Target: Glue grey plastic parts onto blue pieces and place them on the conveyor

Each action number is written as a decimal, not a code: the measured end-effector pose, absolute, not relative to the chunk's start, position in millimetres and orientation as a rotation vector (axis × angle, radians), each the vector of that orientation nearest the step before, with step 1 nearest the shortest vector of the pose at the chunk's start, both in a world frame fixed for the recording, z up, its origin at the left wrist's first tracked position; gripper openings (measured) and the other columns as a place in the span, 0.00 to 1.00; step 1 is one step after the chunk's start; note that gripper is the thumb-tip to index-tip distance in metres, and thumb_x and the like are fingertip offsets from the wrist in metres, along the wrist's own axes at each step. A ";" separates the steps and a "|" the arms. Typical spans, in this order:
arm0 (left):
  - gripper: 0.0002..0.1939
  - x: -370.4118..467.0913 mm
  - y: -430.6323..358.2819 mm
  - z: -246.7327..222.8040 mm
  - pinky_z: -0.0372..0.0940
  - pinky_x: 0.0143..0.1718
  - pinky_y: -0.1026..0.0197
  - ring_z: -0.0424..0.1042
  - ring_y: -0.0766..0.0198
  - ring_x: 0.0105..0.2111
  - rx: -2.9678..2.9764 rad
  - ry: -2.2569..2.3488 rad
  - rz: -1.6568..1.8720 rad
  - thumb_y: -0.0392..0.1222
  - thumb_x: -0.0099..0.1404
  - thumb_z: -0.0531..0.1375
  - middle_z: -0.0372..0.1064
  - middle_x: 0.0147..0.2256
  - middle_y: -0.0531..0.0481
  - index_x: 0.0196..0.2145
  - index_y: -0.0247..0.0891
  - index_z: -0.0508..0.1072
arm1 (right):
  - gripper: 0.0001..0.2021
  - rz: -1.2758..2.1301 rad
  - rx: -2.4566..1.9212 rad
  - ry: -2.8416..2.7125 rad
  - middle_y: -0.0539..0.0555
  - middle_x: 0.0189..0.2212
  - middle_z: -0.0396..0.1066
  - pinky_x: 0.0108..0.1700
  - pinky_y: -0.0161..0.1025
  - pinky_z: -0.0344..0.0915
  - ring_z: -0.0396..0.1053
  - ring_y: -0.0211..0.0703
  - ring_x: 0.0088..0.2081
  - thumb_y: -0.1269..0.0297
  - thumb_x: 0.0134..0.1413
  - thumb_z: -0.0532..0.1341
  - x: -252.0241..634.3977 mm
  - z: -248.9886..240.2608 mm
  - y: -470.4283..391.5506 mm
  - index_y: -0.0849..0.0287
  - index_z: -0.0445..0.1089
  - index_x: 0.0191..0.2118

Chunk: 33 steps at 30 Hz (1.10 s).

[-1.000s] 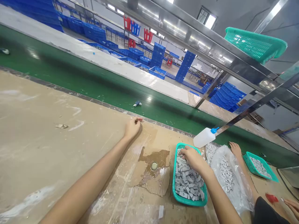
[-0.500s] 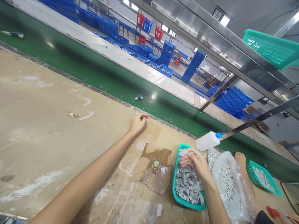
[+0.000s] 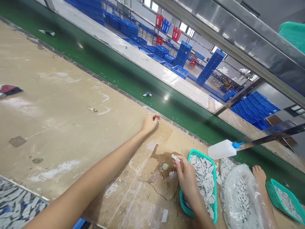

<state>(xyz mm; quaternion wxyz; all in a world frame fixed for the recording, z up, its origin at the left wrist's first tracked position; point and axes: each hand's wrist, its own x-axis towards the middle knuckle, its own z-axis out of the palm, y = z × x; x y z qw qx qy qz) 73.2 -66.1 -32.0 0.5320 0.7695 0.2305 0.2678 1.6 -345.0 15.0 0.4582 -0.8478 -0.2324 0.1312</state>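
A small light-grey plastic piece [image 3: 175, 157] is pinched between the thumb and fingers of my right hand [image 3: 187, 174]. That hand hovers over the right part of a stained, wet cardboard piece [image 3: 156, 181], where a small round pale disc [image 3: 164, 166] sits. Beside it, partly covered by my hand and wrist, a green basket [image 3: 215, 190] holds many grey pieces [image 3: 202, 171]. My left hand [image 3: 150, 123] rests at the table edge by the green belt, its fingers curled together; whatever they hold, if anything, is hidden.
A white squeeze bottle [image 3: 221, 150] with a blue cap lies beyond the basket. To the right are a clear plastic bag [image 3: 228, 194] of pieces, another person's hand [image 3: 259, 174] and a second green basket [image 3: 274, 194]. A small dark-blue and white object [image 3: 147, 94] lies on the green belt [image 3: 128, 81].
My right hand has moved left from above the basket to over the cardboard, and a grey piece now shows in its fingers. The camera view has shifted; my left hand keeps its place.
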 end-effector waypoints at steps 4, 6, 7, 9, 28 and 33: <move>0.15 73.5 -66.6 -32.6 0.67 0.50 0.56 0.75 0.56 0.43 1.840 0.554 0.640 0.31 0.59 0.50 0.78 0.39 0.45 0.37 0.35 0.76 | 0.15 0.110 -2.211 -0.690 0.57 0.37 0.76 0.39 0.38 0.69 0.74 0.44 0.37 0.57 0.65 0.54 -2.0 12.4 -347.1 0.57 0.75 0.42; 0.15 73.8 -67.0 -32.5 0.67 0.50 0.56 0.75 0.56 0.43 1.841 0.556 0.638 0.31 0.59 0.50 0.78 0.39 0.45 0.37 0.35 0.76 | 0.12 0.157 -2.217 -0.744 0.55 0.35 0.75 0.37 0.37 0.69 0.73 0.43 0.35 0.60 0.63 0.54 -3.1 11.1 -346.8 0.57 0.75 0.40; 0.15 74.1 -67.2 -32.5 0.67 0.50 0.56 0.75 0.56 0.43 1.842 0.556 0.636 0.31 0.59 0.50 0.78 0.39 0.45 0.37 0.35 0.76 | 0.12 0.209 -2.216 -0.749 0.54 0.33 0.75 0.36 0.36 0.69 0.73 0.42 0.33 0.62 0.63 0.54 -3.4 9.8 -346.5 0.57 0.74 0.39; 0.15 74.6 -67.7 -32.2 0.68 0.50 0.57 0.75 0.56 0.43 1.846 0.554 0.629 0.31 0.59 0.50 0.78 0.39 0.44 0.37 0.34 0.76 | 0.09 0.315 -2.204 -0.723 0.53 0.31 0.75 0.34 0.35 0.69 0.73 0.41 0.31 0.65 0.60 0.55 -3.5 6.4 -345.8 0.58 0.72 0.37; 0.17 73.8 -69.5 -31.7 0.66 0.50 0.59 0.75 0.58 0.44 1.909 0.560 0.619 0.29 0.58 0.51 0.78 0.40 0.46 0.39 0.34 0.77 | 0.13 0.427 -2.261 -0.661 0.56 0.38 0.77 0.43 0.39 0.70 0.75 0.45 0.39 0.70 0.60 0.57 -4.0 6.0 -346.8 0.60 0.74 0.48; 0.18 73.6 -69.3 -31.8 0.66 0.50 0.59 0.75 0.57 0.44 1.914 0.560 0.619 0.30 0.58 0.51 0.78 0.40 0.45 0.40 0.33 0.77 | 0.13 0.360 -2.324 -0.672 0.58 0.42 0.76 0.47 0.43 0.69 0.74 0.48 0.43 0.73 0.60 0.57 -5.9 2.7 -346.2 0.61 0.76 0.46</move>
